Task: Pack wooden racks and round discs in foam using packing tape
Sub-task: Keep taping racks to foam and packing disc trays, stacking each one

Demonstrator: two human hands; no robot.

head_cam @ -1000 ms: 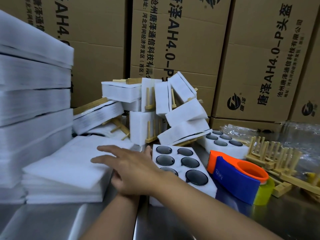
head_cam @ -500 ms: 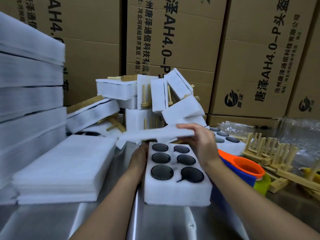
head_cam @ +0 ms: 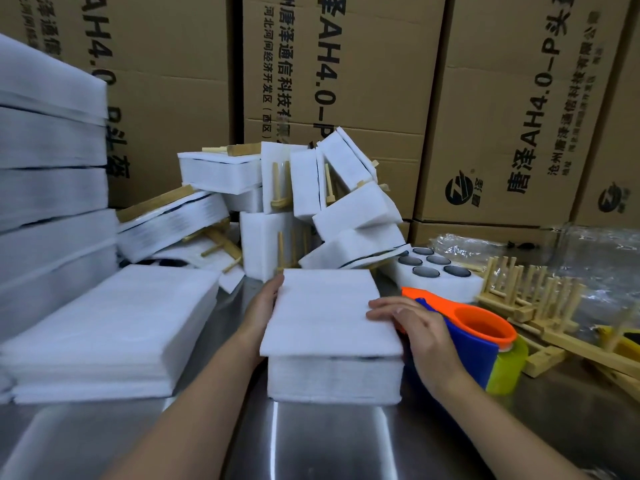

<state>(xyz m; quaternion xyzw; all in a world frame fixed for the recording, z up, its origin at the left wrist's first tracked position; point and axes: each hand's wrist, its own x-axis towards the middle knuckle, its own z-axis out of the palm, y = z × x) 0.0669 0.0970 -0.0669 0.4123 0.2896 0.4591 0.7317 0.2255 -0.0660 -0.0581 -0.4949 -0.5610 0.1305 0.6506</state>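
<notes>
Steel tabletop [head_cam: 311, 441] lies nearest us, and on it stands a thick white foam block [head_cam: 334, 379] with a thin foam sheet [head_cam: 329, 313] laid over its top, slightly overhanging at the front. Our left hand [head_cam: 265, 306] lies flat against the sheet's left edge with its fingers straight. Our right hand [head_cam: 415, 323] rests open, its fingers spread on the sheet's right edge. Just beside that hand sits an orange and blue tape dispenser [head_cam: 478, 344]. To the left lies a low stack of foam sheets [head_cam: 114, 327]. Farther back a foam tray [head_cam: 440, 282] holds dark round discs [head_cam: 424, 271] in its holes, and bare wooden racks [head_cam: 533, 299] lie to its right. Behind these we see a jumbled pile of foam-wrapped racks [head_cam: 311, 202], then a wall of printed cardboard boxes [head_cam: 346, 81].
</notes>
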